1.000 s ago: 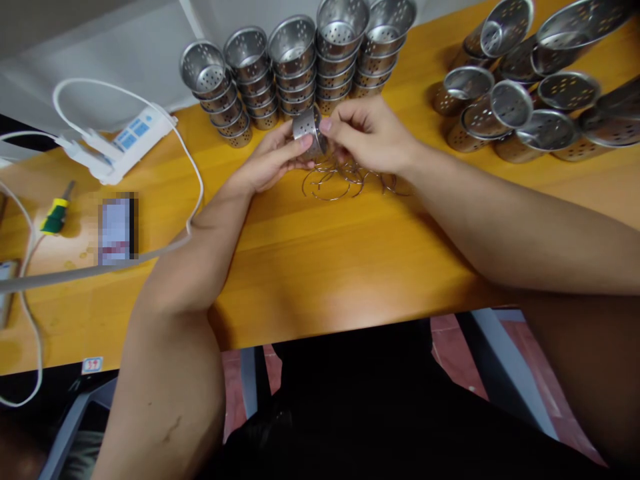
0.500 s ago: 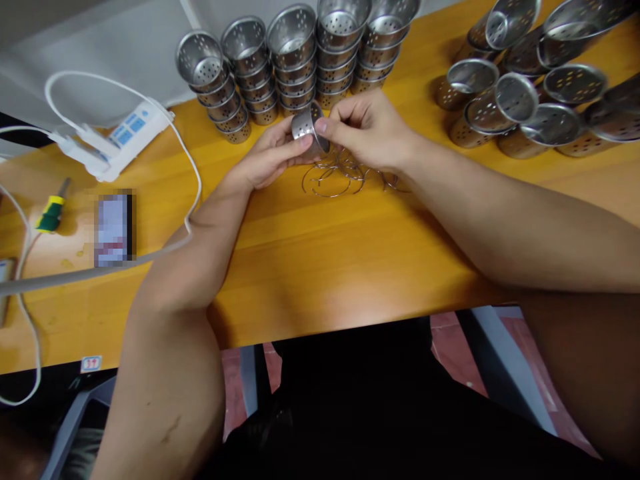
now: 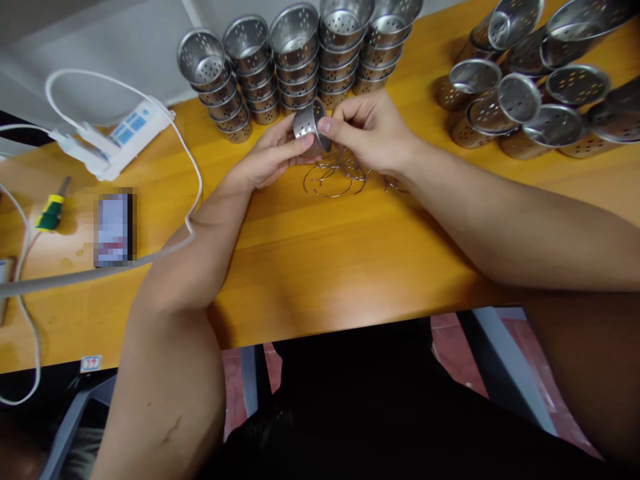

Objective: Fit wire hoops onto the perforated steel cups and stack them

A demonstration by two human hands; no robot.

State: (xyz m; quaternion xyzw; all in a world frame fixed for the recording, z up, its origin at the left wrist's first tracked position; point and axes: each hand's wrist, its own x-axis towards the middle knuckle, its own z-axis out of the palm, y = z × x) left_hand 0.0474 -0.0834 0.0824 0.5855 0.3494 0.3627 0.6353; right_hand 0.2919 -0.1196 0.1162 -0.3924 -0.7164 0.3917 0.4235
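A small perforated metal cup (image 3: 306, 123) lies tilted in my left hand (image 3: 275, 155), whose thumb and fingers are wrapped round it, its rim facing right. My right hand (image 3: 367, 127) is closed at that rim, thumb against the cup's edge; whether it also pinches something thin cannot be made out. Several thin wire rings (image 3: 335, 179) lie on the wooden table (image 3: 320, 267) just below the hands. Behind the hands stand several stacks of perforated metal cups (image 3: 295, 50).
More perforated cups (image 3: 517, 100) stand and lean in a group at the right. To the left are a white power strip (image 3: 133, 137) with cables, a phone (image 3: 114, 230) and a green-yellow screwdriver (image 3: 51, 212). A white cable passes across my left arm.
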